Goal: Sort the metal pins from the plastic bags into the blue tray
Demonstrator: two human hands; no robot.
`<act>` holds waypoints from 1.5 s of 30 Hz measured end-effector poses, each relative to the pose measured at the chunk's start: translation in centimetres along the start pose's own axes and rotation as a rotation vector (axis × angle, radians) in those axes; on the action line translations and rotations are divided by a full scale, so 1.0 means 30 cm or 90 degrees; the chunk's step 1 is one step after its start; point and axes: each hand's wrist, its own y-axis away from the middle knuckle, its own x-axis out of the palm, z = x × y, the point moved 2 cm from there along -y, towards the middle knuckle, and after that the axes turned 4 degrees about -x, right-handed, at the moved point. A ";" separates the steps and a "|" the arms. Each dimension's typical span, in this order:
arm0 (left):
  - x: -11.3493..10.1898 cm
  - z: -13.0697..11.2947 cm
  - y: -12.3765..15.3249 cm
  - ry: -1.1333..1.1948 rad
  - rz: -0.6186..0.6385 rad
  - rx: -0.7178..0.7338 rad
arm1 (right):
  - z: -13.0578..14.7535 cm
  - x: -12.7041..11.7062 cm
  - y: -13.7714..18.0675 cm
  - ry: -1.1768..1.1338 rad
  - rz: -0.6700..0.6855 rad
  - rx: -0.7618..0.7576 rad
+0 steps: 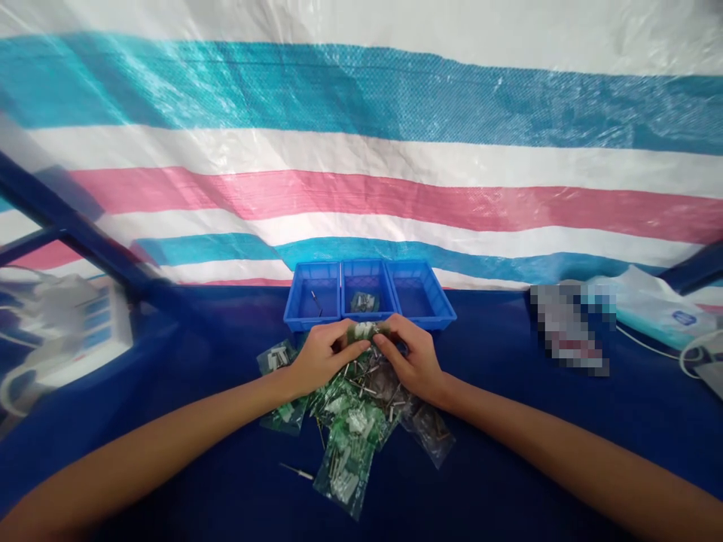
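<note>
Head view. A work surface covered in dark blue cloth [508,467] runs from the near edge to a backdrop of woven tarpaulin [361,150], striped white, turquoise and pink under a glossy clear film. Dark blue frame bars [68,226] cross the backdrop at the left, and another crosses it at the right edge.

Three blue plastic trays stand side by side, touching, at the foot of the tarpaulin. The left tray [294,301] holds one thin dark part, the middle tray [364,272] holds one filled packet, and the right tray [437,301] shows only its floor.

Just in front of the trays, the left hand [319,360] and the right hand [416,361] meet. The fingers of each are pinched on opposite ends of a small packet [366,330], which is held just above the cloth and close to the middle tray.

Beneath and nearer than the hands lies a pile of clear bags [353,429] filled with small metal and green parts, overlapping one another. A single loose pin [297,472] rests on the cloth just left of the pile.

At the far left sits a white device [84,324], blurred. At the right lie a pixelated item [568,331], a white plastic bag with a blue label [660,309] and a pale cable [644,342].
</note>
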 end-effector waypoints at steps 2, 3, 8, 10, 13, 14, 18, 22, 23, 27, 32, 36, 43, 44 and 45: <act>-0.001 0.002 -0.001 -0.020 -0.006 0.003 | 0.000 0.001 -0.002 0.000 0.001 -0.005; -0.001 0.004 -0.001 -0.028 -0.009 0.004 | 0.000 0.001 -0.002 -0.001 0.003 -0.005; 0.002 0.004 -0.003 -0.027 -0.008 0.032 | 0.000 -0.007 0.000 -0.010 0.019 -0.011; 0.004 0.002 -0.003 -0.020 -0.005 0.050 | -0.002 -0.009 0.004 -0.007 0.025 -0.006; 0.006 0.002 -0.004 -0.025 -0.010 0.045 | -0.006 -0.010 0.008 0.003 0.024 -0.013; 0.006 0.002 -0.004 -0.028 -0.014 0.047 | -0.008 -0.010 0.009 0.004 0.024 -0.016; 0.007 0.000 -0.006 -0.030 -0.012 0.058 | -0.014 -0.008 0.012 0.004 0.023 -0.020; 0.006 -0.006 -0.008 -0.011 -0.009 0.059 | -0.014 -0.010 0.014 -0.003 0.028 -0.014; 0.007 -0.008 -0.008 -0.006 -0.007 0.060 | -0.013 -0.011 0.015 -0.008 0.026 -0.013; 0.007 -0.012 -0.008 0.005 0.004 0.039 | -0.009 -0.010 0.013 -0.031 0.038 0.007; 0.006 -0.011 -0.013 0.014 -0.001 0.042 | -0.012 -0.011 0.012 -0.019 0.018 0.024; 0.007 -0.008 -0.015 0.053 -0.006 0.040 | -0.021 -0.013 0.018 -0.023 0.014 0.052; 0.001 -0.003 -0.011 0.092 -0.022 0.030 | -0.018 -0.007 0.012 -0.026 0.002 0.062; 0.000 0.001 -0.010 0.099 -0.027 0.024 | -0.017 -0.006 0.009 -0.029 0.002 0.058; 0.000 0.005 -0.010 0.105 -0.031 0.018 | -0.016 -0.006 0.007 -0.031 0.002 0.053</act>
